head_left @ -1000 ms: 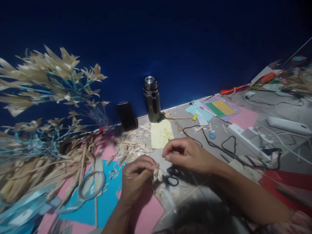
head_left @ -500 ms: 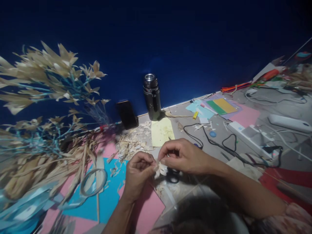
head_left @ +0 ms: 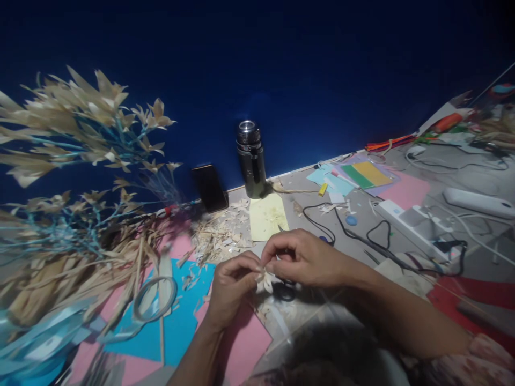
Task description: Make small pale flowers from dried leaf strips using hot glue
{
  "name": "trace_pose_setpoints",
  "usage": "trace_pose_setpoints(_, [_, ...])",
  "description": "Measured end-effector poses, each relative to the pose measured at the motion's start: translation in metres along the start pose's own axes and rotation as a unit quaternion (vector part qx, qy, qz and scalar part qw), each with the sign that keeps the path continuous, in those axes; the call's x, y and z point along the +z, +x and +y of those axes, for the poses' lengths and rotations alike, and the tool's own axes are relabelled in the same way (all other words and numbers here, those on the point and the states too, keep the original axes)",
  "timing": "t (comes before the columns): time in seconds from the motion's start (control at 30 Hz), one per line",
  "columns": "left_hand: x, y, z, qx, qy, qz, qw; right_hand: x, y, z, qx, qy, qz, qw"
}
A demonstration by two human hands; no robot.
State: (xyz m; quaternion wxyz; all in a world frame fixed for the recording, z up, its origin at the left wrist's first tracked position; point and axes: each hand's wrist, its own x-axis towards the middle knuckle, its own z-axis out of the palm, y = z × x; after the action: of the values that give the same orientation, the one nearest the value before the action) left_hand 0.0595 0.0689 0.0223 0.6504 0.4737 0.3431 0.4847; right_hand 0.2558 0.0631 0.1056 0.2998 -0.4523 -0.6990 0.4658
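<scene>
Between my two hands is a small cream-coloured flower (head_left: pixel 264 281) with pointed petals, like dried husk. My left hand (head_left: pixel 232 283) pinches it from the left with thumb and fingertips. From the right, my right hand (head_left: pixel 295 257) pinches at its upper part, fingertips almost touching those of the left. The exact grip points are hidden by the fingers. Below my right hand lie scissors (head_left: pixel 284 291) with black handles, partly covered by the hand; their tip shows above it.
Husk scraps (head_left: pixel 219 236) and a yellow paper (head_left: pixel 267 217) lie ahead. A metal flask (head_left: pixel 252 166) and a phone (head_left: pixel 210 187) stand against the blue wall. Left are husk flowers (head_left: pixel 100 107) and a tape roll (head_left: pixel 155 300); right, a power strip (head_left: pixel 418 230) with cords.
The fingers of my left hand have shifted slightly, closing in nearer to my right fingertips. The flower's petals show a little more openly. The objects around have stayed put.
</scene>
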Motion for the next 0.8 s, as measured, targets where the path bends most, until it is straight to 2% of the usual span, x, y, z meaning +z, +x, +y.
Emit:
trace_pose_setpoints(0.07, [0.002, 0.0, 0.0, -0.023, -0.04, 0.018, 0.999, 0.001, 0.0, 0.001, 0.008, 0.034, 0.007, 0.999])
trace_pose_setpoints(0.23, [0.013, -0.002, 0.0, -0.089, -0.157, 0.057, 0.982, 0.009, 0.0, 0.006, 0.043, 0.118, 0.076, 0.989])
trace_pose_setpoints(0.33, [0.018, -0.003, -0.001, -0.119, -0.193, 0.09, 0.97, 0.016, 0.002, 0.009, 0.053, 0.113, 0.062, 0.99])
trace_pose_setpoints(0.43, [0.019, -0.003, -0.001, -0.128, -0.208, 0.094, 0.965, 0.021, 0.004, 0.011, 0.044, 0.083, 0.064, 0.994])
trace_pose_setpoints(0.6, [0.017, -0.002, 0.0, -0.117, -0.205, 0.09, 0.968, 0.024, 0.007, 0.012, 0.049, 0.058, 0.07, 0.995])
trace_pose_setpoints(0.8, [0.012, -0.002, 0.0, -0.085, -0.114, 0.093, 0.985, 0.026, 0.007, 0.011, 0.055, 0.079, 0.07, 0.993])
